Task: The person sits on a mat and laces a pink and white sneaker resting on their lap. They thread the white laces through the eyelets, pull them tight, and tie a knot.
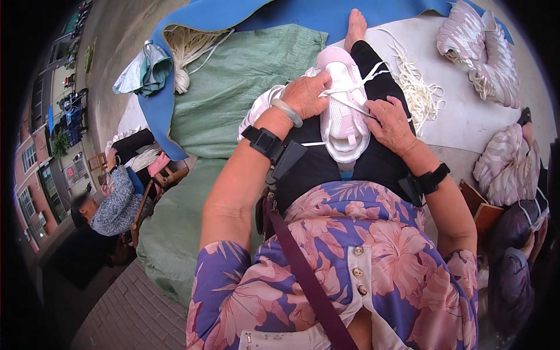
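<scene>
A pale pink and white sneaker [335, 125] lies across my lap, its heel toward me and its toe pointing away. A cream shoelace [350, 88] crosses its tongue, with a loose end looping off to the right. At the shoe's left side my left hand [306, 96] is closed, fingertips pinching the lace near the tongue. My right hand [392, 124] pinches the lace at the right edge of the opening, its fingers curled. Partly hidden behind my left wrist, more pink and white shoes [256, 114] rest beside my leg.
A heap of loose cream laces [423, 96] lies right of my leg, and a lace bundle [189, 49] sits at the left. Bundled sneakers [481, 49] are at the far right. Green woven sacking [245, 76] covers the left. One person [119, 198] sits left, another [516, 268] right.
</scene>
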`<state>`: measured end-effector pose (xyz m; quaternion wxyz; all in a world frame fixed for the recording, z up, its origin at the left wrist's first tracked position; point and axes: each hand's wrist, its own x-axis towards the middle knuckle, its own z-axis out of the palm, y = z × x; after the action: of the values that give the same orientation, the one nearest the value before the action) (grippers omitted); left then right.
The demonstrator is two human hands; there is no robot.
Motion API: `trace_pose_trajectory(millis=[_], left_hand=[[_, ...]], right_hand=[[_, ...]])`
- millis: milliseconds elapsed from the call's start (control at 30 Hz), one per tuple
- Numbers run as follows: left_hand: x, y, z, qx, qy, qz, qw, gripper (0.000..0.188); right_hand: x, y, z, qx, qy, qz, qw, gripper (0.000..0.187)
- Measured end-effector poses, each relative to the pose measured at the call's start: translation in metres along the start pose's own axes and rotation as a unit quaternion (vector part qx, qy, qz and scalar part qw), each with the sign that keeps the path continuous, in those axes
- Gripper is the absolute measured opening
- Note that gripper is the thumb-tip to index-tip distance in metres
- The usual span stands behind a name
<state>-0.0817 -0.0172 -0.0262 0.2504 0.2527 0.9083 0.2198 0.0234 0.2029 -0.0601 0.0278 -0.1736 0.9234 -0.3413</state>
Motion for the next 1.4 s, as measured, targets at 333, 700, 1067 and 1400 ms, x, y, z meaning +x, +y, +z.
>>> trace_pose_trajectory(millis=[333, 700, 1067, 1400], left_hand=[[0.015, -0.008, -0.006, -0.059, -0.071, -0.062, 0.994, 0.02], [0.019, -0.005, -0.055, -0.133, -0.218, -0.061, 0.965, 0.022], [-0.02, -0.031, -0.075, -0.468, -0.085, -0.136, 0.869, 0.011], [-0.011, -0.031, -0.014, -0.475, -0.046, -0.134, 0.869, 0.026]], right_hand=[[0.004, -0.018, -0.007, 0.043, 0.055, 0.011, 0.998, 0.009], [-0.008, -0.017, -0.018, -0.048, 0.025, -0.013, 0.998, 0.004], [-0.041, -0.014, -0.039, -0.066, 0.088, -0.044, 0.993, 0.009], [-0.128, 0.02, -0.073, -0.17, 0.101, 0.002, 0.98, 0.026]])
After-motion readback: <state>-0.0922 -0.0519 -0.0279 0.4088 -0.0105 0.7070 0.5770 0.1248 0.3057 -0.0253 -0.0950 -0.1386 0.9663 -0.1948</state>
